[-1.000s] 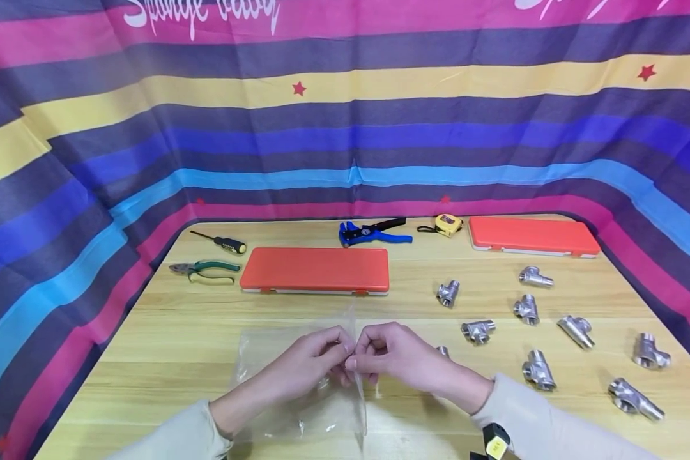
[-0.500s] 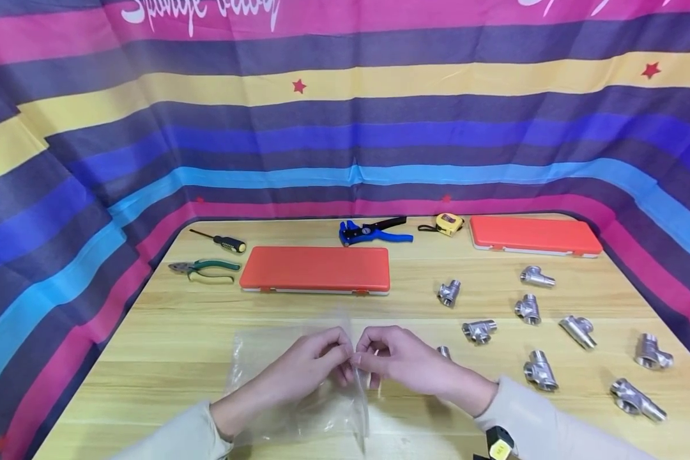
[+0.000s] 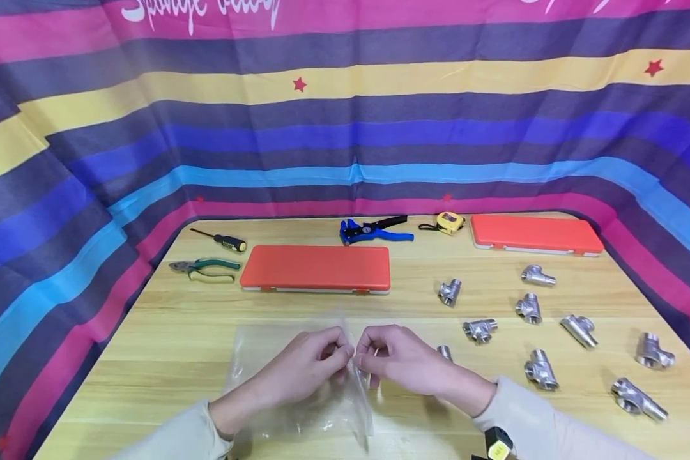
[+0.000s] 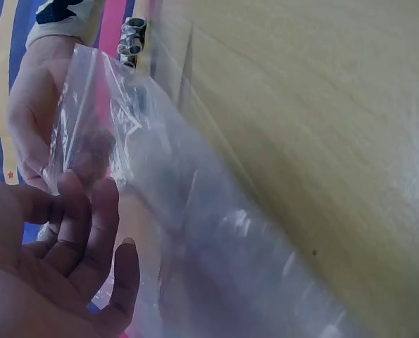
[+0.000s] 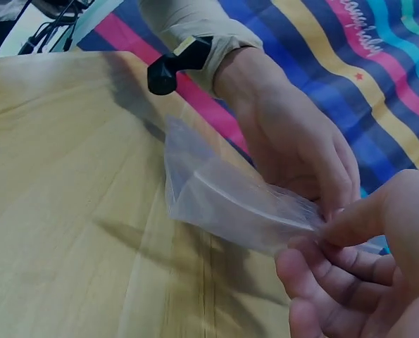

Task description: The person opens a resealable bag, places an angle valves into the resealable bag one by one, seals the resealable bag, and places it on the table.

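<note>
A clear plastic bag (image 3: pixel 345 412) is held up over the near middle of the table, its body spreading to the left under the left forearm. My left hand (image 3: pixel 313 361) pinches the bag's edge between thumb and bent fingers. Right beside it, my right hand (image 3: pixel 399 358) pinches the same edge, and the fingertips of both hands nearly meet. The left wrist view shows a pressed strip along the edge of the bag (image 4: pixel 195 239). In the right wrist view the bag (image 5: pixel 216 193) hangs slack beyond the thumb and forefinger. Nothing shows inside the bag.
Several steel pipe tees (image 3: pixel 542 370) lie scattered on the right; one is partly behind the right forearm. Farther back are two red-lidded cases (image 3: pixel 316 268), blue wire strippers (image 3: pixel 374 231) and a yellow tape measure (image 3: pixel 450 223). Pliers (image 3: pixel 204 269) and a screwdriver (image 3: pixel 221 241) lie left.
Both hands keep their pinch on the bag edge and have shifted only slightly. The bag's top corner has tilted left and its lower edge has swung a little to the right.
</note>
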`<state>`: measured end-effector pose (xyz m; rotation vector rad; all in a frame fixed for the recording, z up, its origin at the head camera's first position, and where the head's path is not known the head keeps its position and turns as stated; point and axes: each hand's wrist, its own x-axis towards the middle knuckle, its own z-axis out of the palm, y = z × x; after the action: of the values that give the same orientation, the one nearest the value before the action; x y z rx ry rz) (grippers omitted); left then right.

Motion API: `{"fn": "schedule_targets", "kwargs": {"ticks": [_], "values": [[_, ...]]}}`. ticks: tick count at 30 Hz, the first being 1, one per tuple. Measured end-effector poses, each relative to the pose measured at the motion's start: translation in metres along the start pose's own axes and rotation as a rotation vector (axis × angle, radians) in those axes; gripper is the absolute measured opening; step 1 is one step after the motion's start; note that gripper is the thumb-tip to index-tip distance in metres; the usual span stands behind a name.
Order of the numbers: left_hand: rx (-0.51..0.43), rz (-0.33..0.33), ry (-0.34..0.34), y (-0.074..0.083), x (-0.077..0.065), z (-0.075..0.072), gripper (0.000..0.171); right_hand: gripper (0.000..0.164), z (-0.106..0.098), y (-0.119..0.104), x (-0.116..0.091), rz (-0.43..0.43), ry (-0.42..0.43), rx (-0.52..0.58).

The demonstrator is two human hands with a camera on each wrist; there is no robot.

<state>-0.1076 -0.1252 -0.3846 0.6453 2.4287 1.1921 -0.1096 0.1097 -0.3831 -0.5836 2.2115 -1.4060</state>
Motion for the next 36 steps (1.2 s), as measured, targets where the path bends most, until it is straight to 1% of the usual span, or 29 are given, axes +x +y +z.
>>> {"fn": "schedule_targets", "kwargs": {"ticks": [1,3,6,9,13,16,18,20,22,25,28,30,32,36], "values": [[0.024,-0.001,0.007,0.000,-0.001,-0.001,0.025,0.011,-0.001,0.000,0.000,0.001,0.013,-0.014],[0.044,-0.016,0.020,-0.003,-0.002,-0.005,0.025,0.008,-0.006,0.000,-0.002,0.000,0.047,-0.038],[0.022,-0.066,0.034,-0.007,-0.007,-0.013,0.023,0.006,-0.017,0.004,-0.006,0.013,0.113,-0.082],[-0.022,-0.089,0.040,-0.008,-0.010,-0.017,0.023,0.007,-0.022,0.006,-0.007,0.009,0.149,-0.142],[-0.084,-0.074,0.018,-0.006,-0.007,-0.014,0.025,0.020,-0.015,0.003,-0.006,-0.028,0.129,-0.237],[-0.117,-0.079,0.026,-0.005,-0.004,-0.009,0.026,0.025,-0.006,-0.001,-0.006,-0.039,0.077,-0.293],[-0.132,-0.087,0.054,-0.004,-0.003,-0.008,0.026,0.026,-0.001,-0.003,-0.007,-0.040,0.030,-0.303],[-0.143,-0.090,0.080,-0.004,-0.002,-0.007,0.027,0.028,0.001,-0.004,-0.008,-0.049,-0.008,-0.289],[-0.139,-0.090,0.076,-0.004,-0.002,-0.006,0.030,0.029,0.002,-0.004,-0.008,-0.053,-0.032,-0.261],[-0.097,-0.074,0.020,-0.004,-0.003,-0.003,0.035,0.028,0.002,-0.004,-0.007,-0.062,-0.029,-0.224],[-0.084,-0.058,-0.038,-0.003,-0.003,0.001,0.034,0.028,0.002,-0.003,-0.006,-0.067,-0.025,-0.199],[-0.082,-0.056,-0.045,-0.003,-0.004,0.002,0.030,0.027,0.002,-0.002,-0.005,-0.069,-0.020,-0.207],[-0.071,-0.062,-0.036,-0.003,-0.005,0.001,0.028,0.028,0.001,-0.001,-0.005,-0.057,0.000,-0.233],[-0.040,-0.092,-0.005,-0.006,-0.007,-0.003,0.027,0.028,-0.005,0.001,-0.006,-0.009,0.078,-0.300]]}}
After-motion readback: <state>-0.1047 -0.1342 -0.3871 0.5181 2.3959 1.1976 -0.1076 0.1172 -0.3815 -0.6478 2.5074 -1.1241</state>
